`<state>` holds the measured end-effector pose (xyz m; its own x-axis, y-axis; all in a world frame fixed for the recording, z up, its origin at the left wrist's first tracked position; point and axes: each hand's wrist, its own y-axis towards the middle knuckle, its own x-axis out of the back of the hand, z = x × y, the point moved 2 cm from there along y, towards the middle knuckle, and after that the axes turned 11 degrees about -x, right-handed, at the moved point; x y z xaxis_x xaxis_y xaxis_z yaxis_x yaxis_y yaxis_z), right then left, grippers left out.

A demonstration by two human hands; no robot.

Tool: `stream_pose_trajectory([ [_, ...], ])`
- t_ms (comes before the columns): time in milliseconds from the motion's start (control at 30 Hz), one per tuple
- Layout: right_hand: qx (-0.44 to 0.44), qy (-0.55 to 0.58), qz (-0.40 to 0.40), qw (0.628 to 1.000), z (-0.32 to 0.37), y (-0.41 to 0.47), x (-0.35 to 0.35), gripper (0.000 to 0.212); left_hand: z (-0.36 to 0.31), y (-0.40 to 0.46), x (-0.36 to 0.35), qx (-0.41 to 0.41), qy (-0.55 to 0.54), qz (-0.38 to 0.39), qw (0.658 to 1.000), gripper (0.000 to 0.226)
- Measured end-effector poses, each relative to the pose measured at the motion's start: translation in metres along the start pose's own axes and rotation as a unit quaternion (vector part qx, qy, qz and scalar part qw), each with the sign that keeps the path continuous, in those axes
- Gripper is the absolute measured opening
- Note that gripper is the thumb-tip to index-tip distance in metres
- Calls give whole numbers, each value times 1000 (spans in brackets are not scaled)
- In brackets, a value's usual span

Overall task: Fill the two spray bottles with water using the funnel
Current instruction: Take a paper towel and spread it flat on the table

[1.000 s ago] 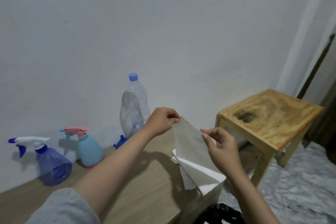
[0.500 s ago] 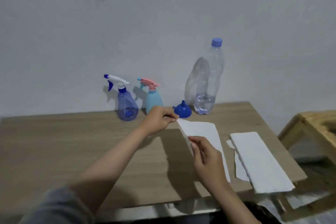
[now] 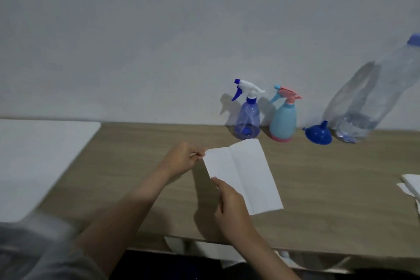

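Between the left hand (image 3: 181,159) and right hand (image 3: 229,202), each pinching an edge, the tissue sheet (image 3: 245,173) now lies spread on the table (image 3: 341,188) — likely spill prep. Just beyond — capped spray bottles (image 3: 247,118), funnel (image 3: 318,134), water bottle (image 3: 372,102).
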<state>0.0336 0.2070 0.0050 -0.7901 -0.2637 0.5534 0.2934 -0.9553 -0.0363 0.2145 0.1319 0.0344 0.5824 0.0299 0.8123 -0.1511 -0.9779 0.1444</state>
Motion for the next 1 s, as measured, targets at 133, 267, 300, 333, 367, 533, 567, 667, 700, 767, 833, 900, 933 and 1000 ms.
stream_pose_trajectory([
  [133,-1,-10,48,999,28,4,-57,49,53,-30,20,14,34,20,999,23],
  [267,-10,-5,129,992,50,4,-105,43,96,-61,35,33,60,16,998,24],
  [300,-1,-8,148,989,56,2,-115,41,103,-68,38,41,66,14,997,24],
  [333,10,-13,163,986,61,0,-123,40,110,-74,40,45,72,16,996,24],
  [367,18,-19,173,984,64,-1,-129,40,114,-80,41,44,78,21,996,25],
  [533,17,-74,89,993,47,19,-124,48,117,-102,39,55,108,-15,993,47],
  [567,18,-104,64,992,39,29,-119,49,114,-107,34,47,105,-23,993,48],
  [667,21,-232,46,972,16,55,-109,54,98,-118,6,11,106,16,994,51],
  [700,21,-267,57,962,9,60,-108,56,92,-119,-4,-1,112,38,993,53],
  [767,35,-317,84,944,-5,64,-108,57,84,-120,-23,-9,120,74,990,55],
  [833,48,-357,104,927,-16,65,-110,61,82,-120,-36,13,120,95,988,57],
  [900,51,-375,108,919,-22,66,-111,65,84,-119,-46,29,138,98,985,59],
  [933,51,-379,110,917,-23,67,-111,65,85,-119,-49,31,154,96,983,60],
  [1000,55,-380,110,917,-27,69,-110,66,87,-117,-54,29,173,88,981,61],
])
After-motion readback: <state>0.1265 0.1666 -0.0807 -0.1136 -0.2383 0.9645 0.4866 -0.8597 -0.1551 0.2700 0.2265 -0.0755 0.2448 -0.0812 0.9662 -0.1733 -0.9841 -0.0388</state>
